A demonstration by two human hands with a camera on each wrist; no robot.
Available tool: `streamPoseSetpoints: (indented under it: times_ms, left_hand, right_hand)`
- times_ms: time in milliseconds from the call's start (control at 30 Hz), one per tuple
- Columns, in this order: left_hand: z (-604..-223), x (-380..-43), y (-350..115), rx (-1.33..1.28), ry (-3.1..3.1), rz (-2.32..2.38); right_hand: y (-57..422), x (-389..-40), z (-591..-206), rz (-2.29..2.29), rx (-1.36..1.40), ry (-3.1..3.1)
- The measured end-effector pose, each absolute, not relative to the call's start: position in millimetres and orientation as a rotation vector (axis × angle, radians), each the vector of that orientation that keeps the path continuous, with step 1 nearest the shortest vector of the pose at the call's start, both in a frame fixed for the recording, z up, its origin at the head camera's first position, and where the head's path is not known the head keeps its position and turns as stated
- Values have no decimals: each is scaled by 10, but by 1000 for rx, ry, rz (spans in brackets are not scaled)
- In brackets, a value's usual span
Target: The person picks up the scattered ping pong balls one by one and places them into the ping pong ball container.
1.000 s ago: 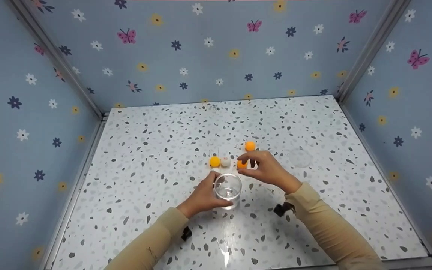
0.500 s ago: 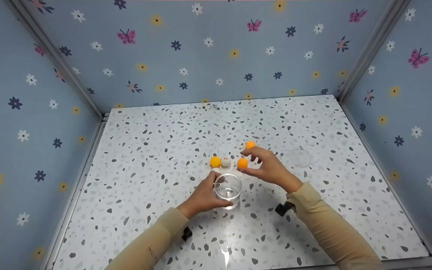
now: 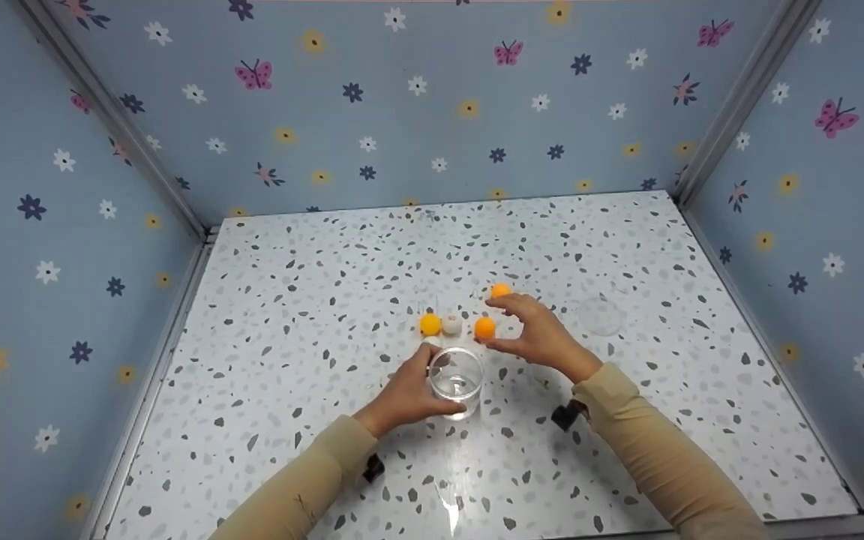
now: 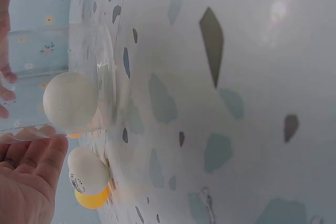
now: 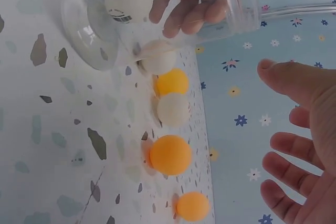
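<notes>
My left hand (image 3: 408, 388) grips a clear jar (image 3: 469, 397) standing on the speckled table, thumb on the near side and fingers on the far side. Through the jar wall, low near its base, a white ball (image 4: 71, 102) shows in both wrist views. My right hand (image 3: 541, 334) hovers to the right with thumb and fingers spread, holding nothing. Nearest to it are an orange ball (image 3: 484, 328) by the thumb tip and another orange ball (image 3: 501, 289) by the index fingertip. Left of these lie a white ball (image 3: 451, 324) and a yellow ball (image 3: 430, 324).
Another white ball (image 5: 159, 57) lies by my left fingers, mostly hidden from the head view. A round transparent disc (image 3: 601, 316) rests on the table (image 3: 289, 300) right of my right hand. Patterned blue walls (image 3: 432, 97) close the back and both sides.
My right thumb and fingers, earlier around the nearer orange ball, have spread apart and shifted slightly right. That ball stays in place. The left hand and jar have not moved.
</notes>
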State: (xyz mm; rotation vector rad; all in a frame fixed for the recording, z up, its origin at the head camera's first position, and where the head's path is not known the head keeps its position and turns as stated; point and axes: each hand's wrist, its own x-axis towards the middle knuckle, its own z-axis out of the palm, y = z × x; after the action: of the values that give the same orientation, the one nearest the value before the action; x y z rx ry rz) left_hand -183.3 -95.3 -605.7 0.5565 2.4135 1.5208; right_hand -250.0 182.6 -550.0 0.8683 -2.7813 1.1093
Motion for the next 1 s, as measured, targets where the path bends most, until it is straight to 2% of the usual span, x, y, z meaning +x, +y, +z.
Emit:
streamPoseSetpoints:
  times_ms: [1000]
  left_hand:
    - [-6050, -1826, -958, 529, 2369, 1568]
  right_hand:
    - [1775, -2772, -5852, 1038, 745, -3029]
